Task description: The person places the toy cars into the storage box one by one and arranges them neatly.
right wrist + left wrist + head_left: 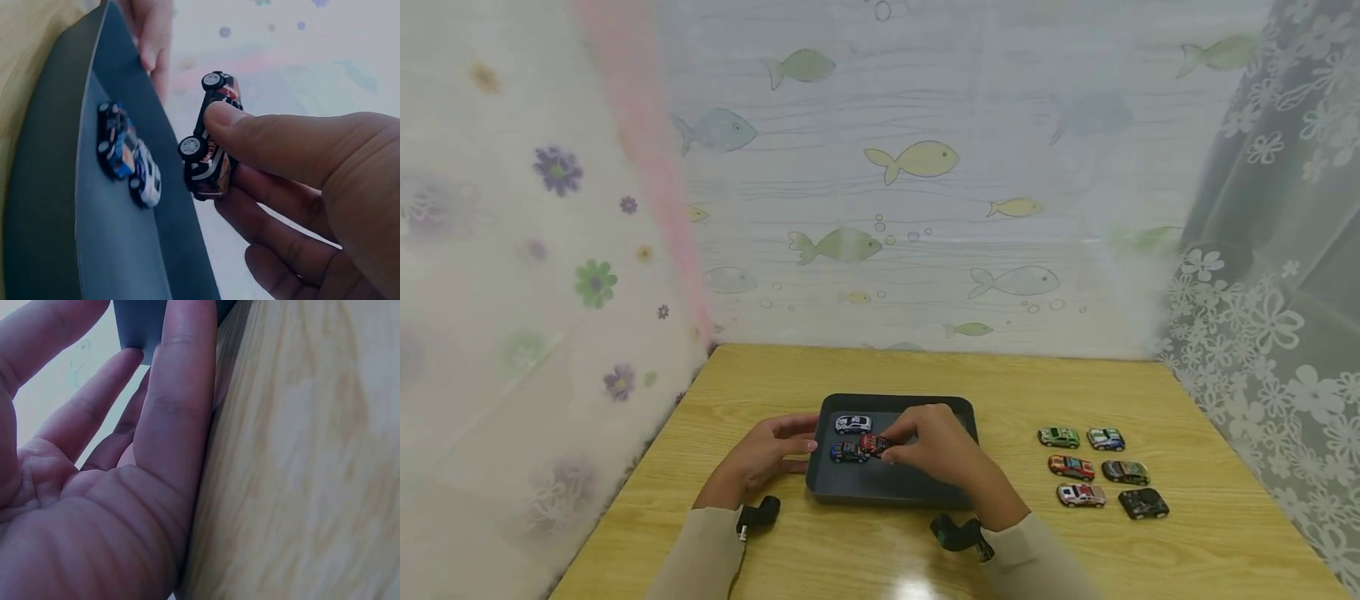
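Note:
Over the dark grey tray (895,500), my right hand (943,450) pinches a red and black toy car (873,445) between thumb and fingers. The right wrist view shows that toy car (203,153) held above the tray floor, its silver wheels facing the camera. Two more toy cars lie at the tray's left side: a white one (853,425) and a blue and black one (847,452). My left hand (767,454) rests on the table with its fingers mostly straight, fingertips against the tray's left wall (139,328).
Right of the tray, several toy cars stand in two columns, among them a green one (1059,437), a red and yellow one (1071,467) and a black one (1143,503). A fish-patterned curtain (917,250) hangs behind the wooden table (775,367), with more curtains at both sides.

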The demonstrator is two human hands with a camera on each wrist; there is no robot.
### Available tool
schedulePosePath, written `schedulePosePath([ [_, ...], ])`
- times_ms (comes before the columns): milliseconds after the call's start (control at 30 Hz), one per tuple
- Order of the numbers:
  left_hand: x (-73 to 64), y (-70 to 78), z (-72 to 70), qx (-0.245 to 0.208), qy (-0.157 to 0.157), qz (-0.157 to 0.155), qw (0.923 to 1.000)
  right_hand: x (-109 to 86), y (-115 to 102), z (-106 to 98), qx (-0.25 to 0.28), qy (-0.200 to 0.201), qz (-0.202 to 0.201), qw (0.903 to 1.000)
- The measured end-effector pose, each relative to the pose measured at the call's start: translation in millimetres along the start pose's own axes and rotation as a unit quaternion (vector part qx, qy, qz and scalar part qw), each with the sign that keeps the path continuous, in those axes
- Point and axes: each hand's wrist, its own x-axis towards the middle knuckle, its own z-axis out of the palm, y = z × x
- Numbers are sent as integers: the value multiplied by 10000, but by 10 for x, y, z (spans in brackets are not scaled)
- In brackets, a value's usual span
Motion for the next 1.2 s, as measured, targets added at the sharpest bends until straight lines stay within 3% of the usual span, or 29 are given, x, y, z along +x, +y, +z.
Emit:
schedulePosePath([
  [233,-18,25,-9,36,-19,-17,10000,121,-85,87,268,141,-18,9995],
  [667,13,22,-2,-16,-180,8,9998,170,-89,373,356,-230,317,9986],
  [1200,25,-7,-23,-16,-60,-51,10000,211,-107,532,92,-329,413,9986],
])
